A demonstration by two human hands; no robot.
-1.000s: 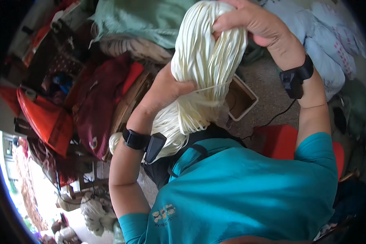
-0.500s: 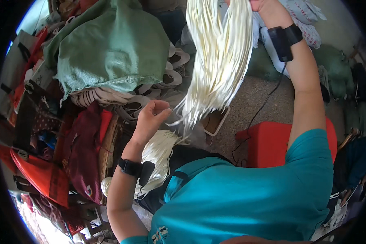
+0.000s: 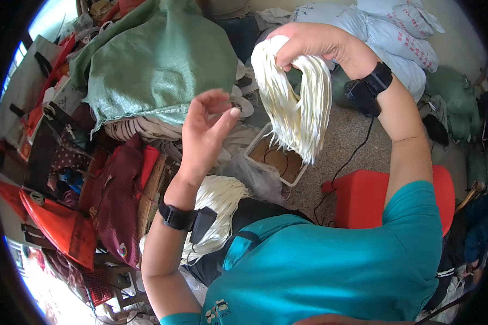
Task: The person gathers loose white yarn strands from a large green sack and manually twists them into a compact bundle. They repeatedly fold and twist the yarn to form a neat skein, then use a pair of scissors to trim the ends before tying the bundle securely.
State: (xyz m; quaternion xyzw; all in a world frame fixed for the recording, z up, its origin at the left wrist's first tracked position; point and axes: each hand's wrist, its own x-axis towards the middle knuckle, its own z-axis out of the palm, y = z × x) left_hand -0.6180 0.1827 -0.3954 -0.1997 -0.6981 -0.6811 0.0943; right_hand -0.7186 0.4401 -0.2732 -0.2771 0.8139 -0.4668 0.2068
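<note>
My right hand (image 3: 310, 44) is closed around the top of a folded bundle of cream-white cords (image 3: 315, 103), held up in the air. The cords hang down in a loop with loose ends at the bottom. To its left, my left hand (image 3: 203, 124) is raised with thumb and fingers apart and nothing in it. A second, larger bundle of cream cords (image 3: 222, 206) lies by my lap, partly behind my left forearm. The cords' exact kind is hard to tell. Both wrists wear a black strapped device.
A pale rectangular tray (image 3: 295, 172) sits on the floor below the held bundle, beside clear plastic (image 3: 255, 174). A red stool (image 3: 358, 197) stands to the right. A large green sack (image 3: 157, 65) rests at far left, white sacks (image 3: 387, 32) at the back. A black cable (image 3: 348, 169) hangs from my right wrist.
The bundle in my right hand has dropped lower and nearer, now folded over the hand and looking shorter. My left hand has risen, its fingers spreading.
</note>
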